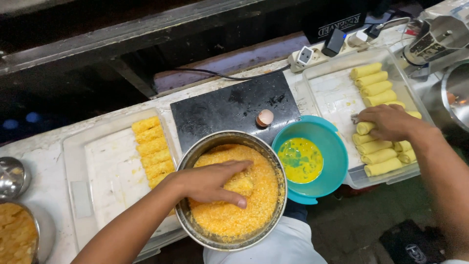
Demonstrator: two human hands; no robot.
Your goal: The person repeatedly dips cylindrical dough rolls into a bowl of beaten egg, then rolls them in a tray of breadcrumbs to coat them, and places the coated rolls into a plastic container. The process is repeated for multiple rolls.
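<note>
My left hand (211, 183) rests in a metal bowl (195, 151) of orange breadcrumbs (234, 215), its fingers curled over a crumb-coated roll (239, 185). My right hand (388, 122) reaches into a clear tray (332, 93) on the right and grips a plain yellow roll (364, 128) among several uncoated rolls. Between the hands stands a teal bowl (332, 146) with beaten egg (300, 159).
A clear tray (105, 171) on the left holds a column of crumbed rolls (151, 149). A black board (229, 107) with an eggshell (265, 117) lies behind the bowls. A power strip (305, 56) and metal pots (435, 36) stand at the back right; another crumb bowl (17, 234) sits far left.
</note>
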